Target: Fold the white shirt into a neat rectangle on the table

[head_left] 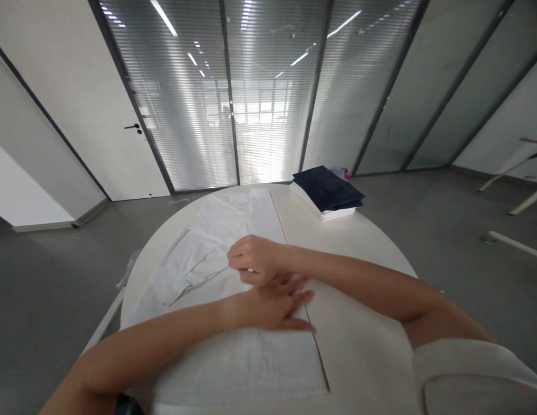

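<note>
Pressing flat with the left hand [272, 305] to pin the white garment [233, 323] beneath it, while pinching a fold just beyond with the right hand [253, 259], stack [326, 193] far off.

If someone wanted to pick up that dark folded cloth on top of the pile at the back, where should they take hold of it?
Probably at the near right corner of the dark cloth, coming from the right side of the table. It lies flat on the white stack, and its edge overhangs slightly there, so fingers could slip under it. The left side is nearer the white garment, where both hands are.
</note>
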The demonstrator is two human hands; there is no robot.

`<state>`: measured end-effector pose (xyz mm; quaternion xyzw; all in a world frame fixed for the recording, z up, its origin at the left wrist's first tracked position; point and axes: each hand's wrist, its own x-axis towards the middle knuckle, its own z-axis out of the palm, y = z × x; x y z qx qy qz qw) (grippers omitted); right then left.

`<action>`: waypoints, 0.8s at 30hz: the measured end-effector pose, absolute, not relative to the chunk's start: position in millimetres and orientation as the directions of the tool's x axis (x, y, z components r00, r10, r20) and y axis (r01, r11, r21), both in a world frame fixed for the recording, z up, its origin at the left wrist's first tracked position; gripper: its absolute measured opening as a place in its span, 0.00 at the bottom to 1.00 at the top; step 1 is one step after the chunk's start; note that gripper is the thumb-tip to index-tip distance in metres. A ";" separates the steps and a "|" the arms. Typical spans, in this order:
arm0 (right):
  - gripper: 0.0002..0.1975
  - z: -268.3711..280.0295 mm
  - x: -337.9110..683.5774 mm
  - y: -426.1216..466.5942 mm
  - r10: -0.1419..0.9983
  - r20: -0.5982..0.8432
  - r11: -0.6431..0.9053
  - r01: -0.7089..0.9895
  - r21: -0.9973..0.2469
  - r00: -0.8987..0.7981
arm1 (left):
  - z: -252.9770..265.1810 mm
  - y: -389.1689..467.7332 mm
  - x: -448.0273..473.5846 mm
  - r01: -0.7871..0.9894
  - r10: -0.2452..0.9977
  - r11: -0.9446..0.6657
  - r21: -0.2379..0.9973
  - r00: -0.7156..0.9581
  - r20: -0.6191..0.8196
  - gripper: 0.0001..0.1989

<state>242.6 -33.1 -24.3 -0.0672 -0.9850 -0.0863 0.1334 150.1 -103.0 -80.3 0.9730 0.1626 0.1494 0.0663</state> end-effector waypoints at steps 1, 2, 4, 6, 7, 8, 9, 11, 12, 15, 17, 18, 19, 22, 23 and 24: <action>0.10 -28.7 248.7 -18.3 0.198 0.263 0.963 0.237 0.127 -0.944 | -78.7 -114.7 143.8 0.190 0.225 -0.968 0.163 0.944 0.240 0.35; 0.10 -35.4 255.2 -3.2 0.302 0.231 0.937 0.333 0.109 -0.925 | -77.2 -124.5 137.9 0.099 0.134 -0.982 0.163 0.967 0.219 0.36; 0.11 -52.4 268.1 24.4 0.490 0.133 0.857 0.504 0.107 -0.862 | -75.1 -138.0 128.7 0.025 0.067 -0.981 0.192 0.975 0.213 0.36; 0.13 -69.1 278.5 45.7 0.609 0.059 0.782 0.612 0.118 -0.791 | -74.8 -144.7 123.3 0.025 0.076 -0.974 0.223 0.972 0.224 0.37; 0.14 -75.6 282.3 53.8 0.644 0.040 0.756 0.644 0.121 -0.764 | -75.3 -146.3 121.9 0.027 0.082 -0.972 0.235 0.970 0.227 0.39; 0.14 -80.2 285.1 60.5 0.667 0.032 0.736 0.666 0.121 -0.744 | -76.0 -147.3 121.3 0.030 0.088 -0.969 0.246 0.969 0.230 0.41; 0.15 -83.0 286.9 66.2 0.684 0.031 0.721 0.682 0.120 -0.729 | -76.8 -148.1 121.2 0.032 0.093 -0.967 0.254 0.968 0.231 0.43; 0.16 -84.1 288.1 75.7 0.710 0.039 0.695 0.708 0.121 -0.703 | -78.1 -149.9 122.0 0.031 0.096 -0.963 0.268 0.968 0.232 0.47; 0.17 -83.2 287.8 79.7 0.719 0.042 0.685 0.718 0.123 -0.694 | -78.4 -150.8 122.6 0.029 0.095 -0.962 0.272 0.968 0.232 0.49; 0.18 -80.2 285.5 89.0 0.743 0.041 0.660 0.741 0.123 -0.669 | -76.8 -151.8 125.0 0.025 0.095 -0.961 0.277 0.966 0.242 0.49; 0.18 -80.0 284.0 92.2 0.751 0.034 0.652 0.750 0.112 -0.659 | -73.5 -148.7 126.6 0.043 0.113 -0.956 0.289 0.967 0.230 0.42; 0.18 -80.5 283.4 93.1 0.756 0.031 0.649 0.754 0.101 -0.654 | -71.7 -145.8 127.3 0.073 0.142 -0.951 0.300 0.966 0.217 0.37; 0.18 -81.4 283.0 93.5 0.762 0.029 0.643 0.761 0.086 -0.647 | -70.1 -142.3 128.0 0.120 0.189 -0.944 0.308 0.960 0.205 0.34; 0.16 -84.7 282.2 94.6 0.790 0.034 0.613 0.790 0.012 -0.613 | -70.4 -131.3 129.5 0.290 0.357 -0.907 0.307 0.915 0.188 0.33; 0.16 -85.7 282.0 95.3 0.803 0.039 0.596 0.802 -0.025 -0.595 | -72.7 -128.7 129.8 0.325 0.389 -0.897 0.301 0.902 0.186 0.36; 0.15 -86.5 281.6 96.2 0.817 0.049 0.576 0.814 -0.069 -0.574 | -76.0 -127.1 130.0 0.340 0.402 -0.892 0.297 0.898 0.178 0.38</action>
